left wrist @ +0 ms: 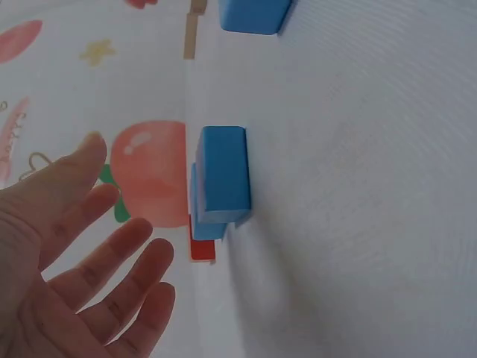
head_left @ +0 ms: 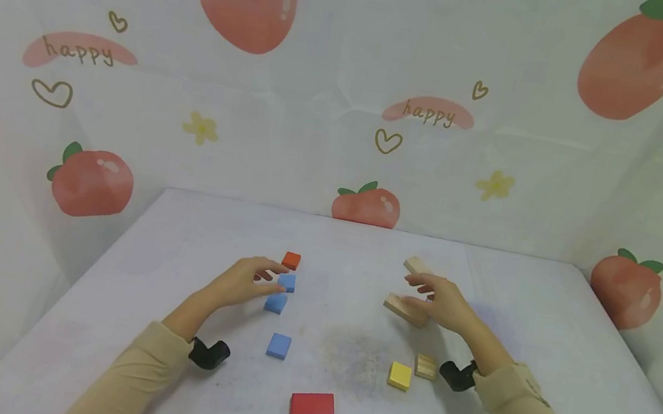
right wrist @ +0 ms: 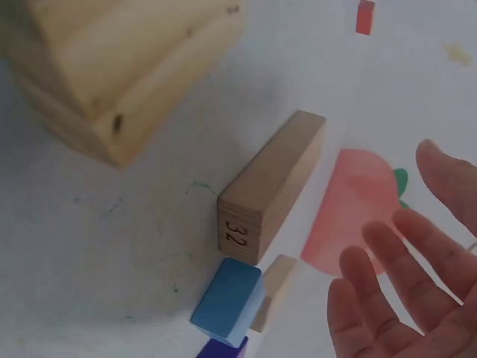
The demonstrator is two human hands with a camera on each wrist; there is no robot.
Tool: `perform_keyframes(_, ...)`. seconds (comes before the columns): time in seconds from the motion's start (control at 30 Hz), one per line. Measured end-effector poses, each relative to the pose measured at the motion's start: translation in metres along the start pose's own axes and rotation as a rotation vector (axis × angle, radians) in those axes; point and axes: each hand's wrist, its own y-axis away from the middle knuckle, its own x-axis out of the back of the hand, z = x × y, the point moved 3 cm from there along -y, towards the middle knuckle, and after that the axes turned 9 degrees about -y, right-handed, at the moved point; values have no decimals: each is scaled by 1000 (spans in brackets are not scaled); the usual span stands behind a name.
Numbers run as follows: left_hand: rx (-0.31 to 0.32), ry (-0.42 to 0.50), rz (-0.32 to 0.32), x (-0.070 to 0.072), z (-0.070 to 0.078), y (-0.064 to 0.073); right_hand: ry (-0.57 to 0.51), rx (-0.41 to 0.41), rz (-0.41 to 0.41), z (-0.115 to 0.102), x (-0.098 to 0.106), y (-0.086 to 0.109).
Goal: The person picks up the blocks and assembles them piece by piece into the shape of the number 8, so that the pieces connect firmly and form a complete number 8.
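Note:
My left hand (head_left: 240, 283) hovers beside two blue blocks, its fingers loosely bent and holding nothing. The farther blue block (head_left: 289, 283) lies partly behind its fingertips; the nearer one (head_left: 275, 303) sits just below the thumb. A red-orange block (head_left: 292, 260) is beyond them. Empty too, my right hand (head_left: 446, 304) hangs over a long wooden block (head_left: 403, 310), fingers relaxed. In the right wrist view that plank-shaped block (right wrist: 264, 190) bears the number 32. Next to it are a blue block (right wrist: 228, 300) and a purple block (right wrist: 222, 349), both largely hidden by the hand in the head view.
Another wooden block (head_left: 417, 264) lies farther back. Nearer the front are a blue block (head_left: 279, 346), a yellow block (head_left: 399, 376), a small wooden block (head_left: 426, 366) and a red block (head_left: 312, 406). A printed cloth (head_left: 314, 152) hangs behind the white table (head_left: 172, 393).

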Motion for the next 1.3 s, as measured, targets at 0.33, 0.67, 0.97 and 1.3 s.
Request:
perform_keyframes(0.33, -14, 90, -78, -4, -10, -1, -63, -101, -77, 15, 0, -3)
perform_keyframes(0.67, 49, 121, -135, -12, -23, -4, -95, -187, -124, 23, -6, -5)
perform_keyframes(0.97, 50, 135, -149, -17, -28, -5, -142, -217, -143, 22, -10, -5)
perform_keyframes(1.3, 32, 141, -161, -17, -29, -4, -122, -217, -115, 26, -13, -8)
